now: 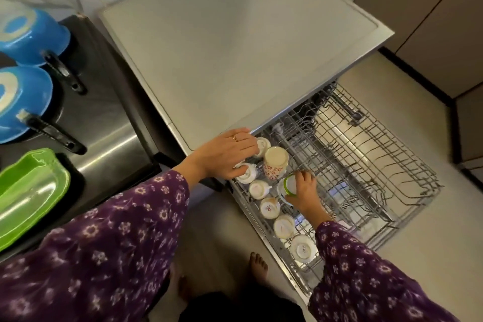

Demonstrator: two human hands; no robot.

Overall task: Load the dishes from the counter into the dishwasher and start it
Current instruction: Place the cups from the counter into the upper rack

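- Well, the green-rimmed cup (286, 185) was in my right hand (305, 191), fingers curled round its side from the right, low over the upper rack (366, 165).
- It sat tilted, not upright: its long axis leaned, and the round end ringed in green faced up and toward my left, so I judged it needed turning before it could sit on the tines.
- The free spot lay right under my right hand, just beside the floral mug (274, 165) and to the right of the row of white cups (269, 208); my right hand was plainly the nearer one to it.
- My left hand (230, 154) lay flat over the far corner, fingers long and nearly straight, gripping nothing. They reached toward one small cup (263, 144), with the thumb side touching another white cup (247, 175).
- The cups looked like smooth glazed ceramic, squat and round, bases up. The floral mug was taller, cream with a red flower pattern, also upside down.
- The rack was thin grey wire in a grid of upright tines, mostly bare to the right.
- Left on the steel counter (104, 125) were two blue pans (28, 34) with black handles and a glossy green tray (28, 191), so I judged the loading only partly done.
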